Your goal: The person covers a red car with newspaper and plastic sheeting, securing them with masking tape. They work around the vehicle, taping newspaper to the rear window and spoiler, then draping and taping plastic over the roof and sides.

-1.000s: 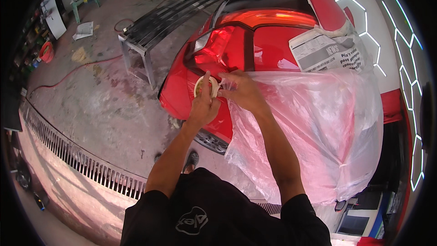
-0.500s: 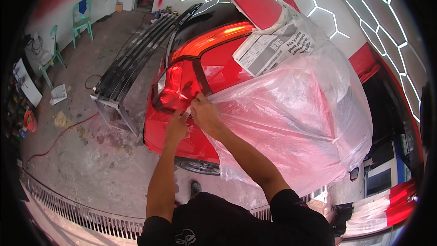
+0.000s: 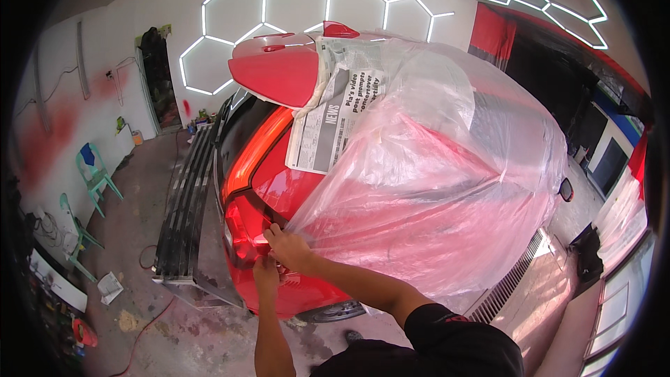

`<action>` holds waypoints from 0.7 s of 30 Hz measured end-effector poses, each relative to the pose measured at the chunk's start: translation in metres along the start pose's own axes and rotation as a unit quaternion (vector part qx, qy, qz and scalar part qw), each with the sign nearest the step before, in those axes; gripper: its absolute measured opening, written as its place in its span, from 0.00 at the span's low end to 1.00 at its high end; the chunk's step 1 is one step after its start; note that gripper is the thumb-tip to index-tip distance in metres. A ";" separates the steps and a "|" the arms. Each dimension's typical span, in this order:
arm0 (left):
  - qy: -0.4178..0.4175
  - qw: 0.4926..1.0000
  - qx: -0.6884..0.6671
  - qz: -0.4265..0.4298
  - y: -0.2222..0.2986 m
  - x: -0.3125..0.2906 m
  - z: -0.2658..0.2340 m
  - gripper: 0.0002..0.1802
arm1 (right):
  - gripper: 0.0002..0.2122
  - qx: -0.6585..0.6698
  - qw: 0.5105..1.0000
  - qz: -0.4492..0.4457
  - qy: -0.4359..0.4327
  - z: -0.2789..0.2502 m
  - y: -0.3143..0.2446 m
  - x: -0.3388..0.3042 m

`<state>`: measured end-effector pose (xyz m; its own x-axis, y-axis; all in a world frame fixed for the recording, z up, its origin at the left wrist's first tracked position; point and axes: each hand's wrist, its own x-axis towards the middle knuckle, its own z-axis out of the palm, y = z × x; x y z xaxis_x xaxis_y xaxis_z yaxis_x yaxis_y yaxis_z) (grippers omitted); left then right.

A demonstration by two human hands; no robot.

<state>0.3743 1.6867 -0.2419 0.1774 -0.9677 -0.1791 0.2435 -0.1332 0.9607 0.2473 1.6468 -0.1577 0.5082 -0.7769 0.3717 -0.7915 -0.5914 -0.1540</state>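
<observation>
A see-through plastic sheet (image 3: 419, 202) drapes over the side of a red car (image 3: 279, 181), its gathered edge reaching the rear corner. My right hand (image 3: 288, 246) pinches that edge just below the tail light (image 3: 244, 227). Close beside it, lower and to the left, my left hand (image 3: 266, 276) is closed, with fingertips against the red body; what they grip is too small to tell. Newspaper (image 3: 324, 129) lies along the sheet's upper border, between the rear window pillar and a raised red panel (image 3: 276, 73).
A long black slatted rack on a metal frame (image 3: 185, 216) stands left of the car. Green plastic chairs (image 3: 100, 176) line the left wall. A red hose (image 3: 150, 331) crosses the floor. A drain grate (image 3: 513, 272) runs along the right.
My view has tilted up and swung, so the car sits lower and further left. Both hands stay together at the rear corner by the tail light.
</observation>
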 end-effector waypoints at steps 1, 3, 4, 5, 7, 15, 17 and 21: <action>0.002 1.000 0.001 0.008 -0.007 0.003 -0.002 0.15 | 0.27 -0.011 1.000 -0.004 -0.002 0.002 -0.001 0.000; -0.008 1.000 0.009 0.015 -0.016 0.009 -0.008 0.15 | 0.27 -0.020 1.000 -0.005 -0.001 0.003 -0.006 0.000; -0.011 1.000 0.012 0.020 -0.019 0.011 -0.012 0.15 | 0.27 -0.026 1.000 -0.007 0.000 0.003 -0.008 0.002; 0.058 0.980 0.132 0.139 -0.024 0.006 -0.010 0.14 | 0.27 -0.024 0.999 -0.016 0.014 0.004 -0.007 0.001; 0.188 0.844 0.351 0.359 -0.042 -0.014 0.000 0.13 | 0.27 -0.022 0.998 -0.035 0.041 0.008 -0.006 0.001; 0.168 0.932 0.175 0.268 -0.057 -0.124 -0.005 0.15 | 0.23 -0.021 1.000 0.013 0.007 -0.009 -0.019 0.001; 0.173 0.910 0.225 0.301 -0.068 -0.125 -0.019 0.16 | 0.21 0.021 1.000 0.007 0.002 -0.040 -0.024 0.007; 0.218 0.919 0.265 0.192 -0.115 -0.140 -0.068 0.22 | 0.18 0.123 0.982 -0.037 0.138 -0.126 -0.009 0.019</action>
<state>0.3865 1.8523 -0.3419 0.5471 -0.8025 0.2382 -0.3962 0.0024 0.9182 0.2212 1.6650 -0.0335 0.4219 -0.6623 0.6192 -0.6329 -0.7042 -0.3219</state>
